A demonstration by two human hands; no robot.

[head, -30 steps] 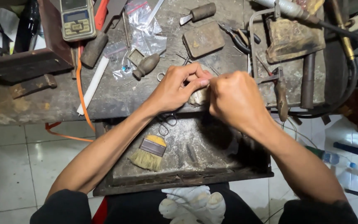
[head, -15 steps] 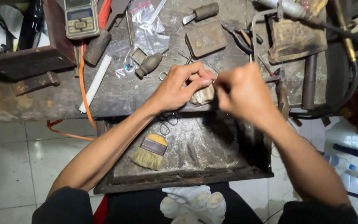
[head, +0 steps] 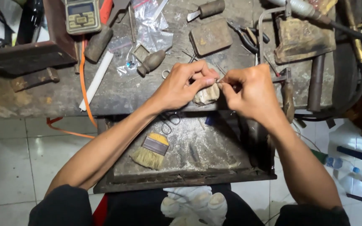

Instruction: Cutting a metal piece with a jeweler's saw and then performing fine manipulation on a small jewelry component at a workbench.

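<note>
My left hand (head: 185, 86) and my right hand (head: 248, 90) meet at the front edge of a worn workbench (head: 122, 90). Their fingertips pinch a tiny, thin metal piece (head: 218, 80) between them, too small to make out. Just under the fingers sits a pale, worn wooden bench peg (head: 206, 94), and my left hand rests against it. Below the hands an open drawer tray (head: 189, 178) catches metal dust.
A flat paintbrush (head: 151, 151) lies in the drawer. On the bench are a small digital scale (head: 82, 16), wooden-handled tools (head: 151, 62), a white stick (head: 96, 79), plastic bags (head: 147, 29), pliers (head: 246, 37), a dark flat block (head: 211, 37) and a hose (head: 357, 37). White tiled floor lies below.
My right hand has shifted a little to the right and back toward the left hand, and the fingertips now pinch together over the peg. The left hand has barely moved.
</note>
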